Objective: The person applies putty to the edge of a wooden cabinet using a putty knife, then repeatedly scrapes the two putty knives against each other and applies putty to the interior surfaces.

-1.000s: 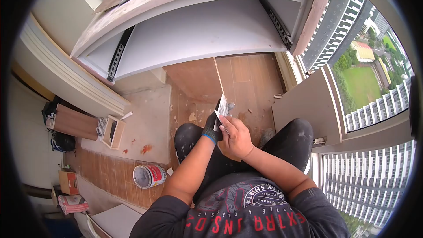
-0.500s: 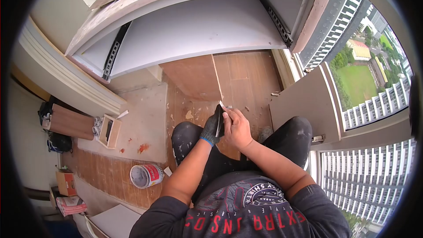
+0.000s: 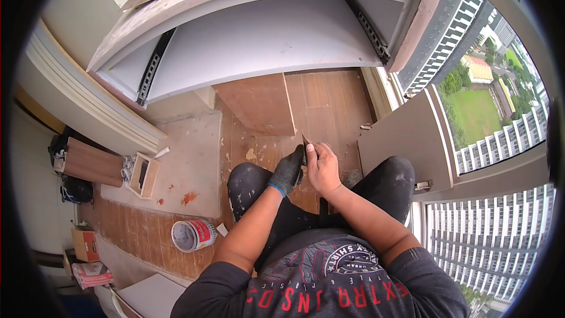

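My left hand [image 3: 286,172], in a dark knitted glove with a blue cuff, is closed low between my knees. Pressed close beside it is my bare right hand [image 3: 323,168], its fingers curled and its thumb pointing forward. A thin flat blade [image 3: 305,140], perhaps a putty knife, sticks up between the two hands. Most of the blade and any handle are hidden by my fingers. Ahead of my hands, a brown board [image 3: 259,103] stands on the wooden floor under the cabinet.
Above is an open cabinet frame [image 3: 265,41] with black drawer rails. A paint bucket [image 3: 193,235] and a small wooden box [image 3: 145,175] are at left. A door panel [image 3: 406,138] stands at right by the windows. Flakes of debris lie on the floor.
The blade has turned: its broad face showed along my gloved palm, and now a narrow dark tip shows. Both hands have shifted slightly right, and my left fingers have closed further.
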Demonstrator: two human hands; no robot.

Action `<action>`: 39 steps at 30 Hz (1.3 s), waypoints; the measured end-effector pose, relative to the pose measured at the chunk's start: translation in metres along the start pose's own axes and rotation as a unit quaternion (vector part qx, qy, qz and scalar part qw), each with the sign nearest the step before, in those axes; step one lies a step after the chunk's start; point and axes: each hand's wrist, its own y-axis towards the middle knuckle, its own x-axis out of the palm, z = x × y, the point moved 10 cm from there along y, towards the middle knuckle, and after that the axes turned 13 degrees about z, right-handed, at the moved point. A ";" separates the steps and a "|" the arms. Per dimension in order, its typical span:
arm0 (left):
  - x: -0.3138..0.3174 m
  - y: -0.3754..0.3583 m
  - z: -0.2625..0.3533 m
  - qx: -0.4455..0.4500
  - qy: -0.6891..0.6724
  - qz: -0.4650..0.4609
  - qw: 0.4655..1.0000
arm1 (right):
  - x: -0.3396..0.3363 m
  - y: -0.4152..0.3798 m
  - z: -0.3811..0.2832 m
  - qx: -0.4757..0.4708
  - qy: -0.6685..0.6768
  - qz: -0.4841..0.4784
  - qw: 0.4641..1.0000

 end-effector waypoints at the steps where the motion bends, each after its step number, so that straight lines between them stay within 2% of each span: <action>1: 0.004 -0.002 0.005 0.062 0.050 -0.004 0.997 | -0.002 0.005 0.009 0.010 -0.014 0.006 1.000; 2: 0.007 -0.005 0.010 0.124 0.100 -0.001 0.987 | -0.005 0.009 0.018 0.019 -0.029 0.012 0.999; 3: 0.009 -0.007 0.005 0.053 0.044 0.000 0.998 | -0.006 0.013 0.029 0.067 -0.032 -0.004 0.997; 5: 0.008 -0.014 0.003 -0.089 -0.069 0.005 0.994 | -0.012 0.015 0.036 0.096 -0.041 -0.011 0.994; 6: 0.008 -0.023 0.002 -0.274 -0.204 -0.002 0.940 | -0.017 0.018 0.020 0.063 -0.022 -0.001 0.998; 7: 0.013 -0.026 0.000 -0.314 -0.340 -0.050 0.885 | -0.025 0.019 -0.001 0.030 -0.003 0.009 0.999; 8: 0.012 -0.027 -0.003 -0.344 -0.467 -0.098 0.809 | -0.030 0.021 -0.017 -0.003 0.019 0.021 1.000; 9: 0.020 -0.023 -0.007 -0.331 -0.553 -0.136 0.752 | -0.024 0.016 -0.030 -0.062 0.015 -0.005 0.998; 11: 0.033 -0.019 -0.015 -0.321 -0.692 -0.227 0.605 | -0.014 -0.006 -0.054 -0.179 0.004 -0.057 0.982; 12: 0.040 -0.019 -0.038 -0.322 -0.626 -0.129 0.698 | -0.006 -0.016 -0.059 -0.211 0.004 -0.059 0.976; 13: 0.037 -0.019 -0.060 -0.315 -0.546 -0.031 0.775 | -0.001 -0.017 -0.053 -0.196 -0.004 -0.055 0.979; 14: 0.035 -0.015 -0.055 -0.245 -0.517 -0.059 0.818 | 0.004 -0.018 -0.047 -0.181 -0.013 -0.051 0.982; 17: 0.029 -0.016 -0.035 -0.223 -0.575 -0.100 0.781 | 0.009 -0.016 -0.042 -0.142 -0.019 -0.048 0.988; 18: 0.025 -0.028 -0.025 -0.381 -0.587 -0.003 0.714 | 0.008 -0.013 -0.041 -0.132 -0.020 -0.044 0.990; 20: 0.028 -0.027 -0.048 -0.399 -0.516 -0.017 0.758 | 0.005 -0.003 -0.036 -0.119 -0.018 -0.019 0.993; 23: 0.009 -0.032 -0.008 -0.374 -0.367 -0.014 0.852 | -0.010 0.017 -0.026 -0.061 -0.036 -0.018 0.997; 25: 0.006 -0.039 0.022 -0.364 -0.278 -0.096 0.884 | -0.019 0.031 -0.020 -0.054 -0.049 0.016 0.997; 27: 0.011 -0.030 0.012 -0.371 -0.416 -0.080 0.826 | -0.029 0.042 -0.025 -0.071 -0.050 0.050 0.995; 28: 0.006 -0.020 0.007 -0.367 -0.504 -0.071 0.779 | -0.029 0.040 -0.030 -0.066 -0.055 0.021 0.996; 30: -0.001 -0.007 -0.002 -0.367 -0.647 -0.068 0.665 | -0.024 0.020 -0.062 -0.158 -0.027 -0.034 0.986; 32: -0.005 0.029 -0.052 -0.212 -0.488 -0.016 0.846 | -0.008 -0.005 -0.078 -0.218 0.001 -0.095 0.971; 33: -0.003 0.019 -0.036 -0.294 -0.550 0.046 0.780 | 0.003 -0.019 -0.078 -0.229 0.012 -0.127 0.965; 34: -0.002 0.018 -0.037 -0.276 -0.560 0.019 0.781 | 0.011 -0.029 -0.078 -0.239 0.021 -0.157 0.958; 35: 0.000 0.016 -0.038 -0.257 -0.569 -0.007 0.781 | 0.014 -0.028 -0.070 -0.202 0.023 -0.168 0.965; 37: -0.005 0.008 -0.032 -0.243 -0.601 0.022 0.761 | 0.021 -0.021 -0.053 -0.126 0.026 -0.190 0.973; 38: 0.000 0.005 -0.028 -0.266 -0.610 -0.006 0.746 | 0.017 -0.011 -0.043 -0.080 0.030 -0.168 0.982; 39: -0.005 0.001 0.005 -0.287 -0.619 -0.033 0.730 | 0.017 -0.005 -0.033 0.003 0.028 -0.192 0.981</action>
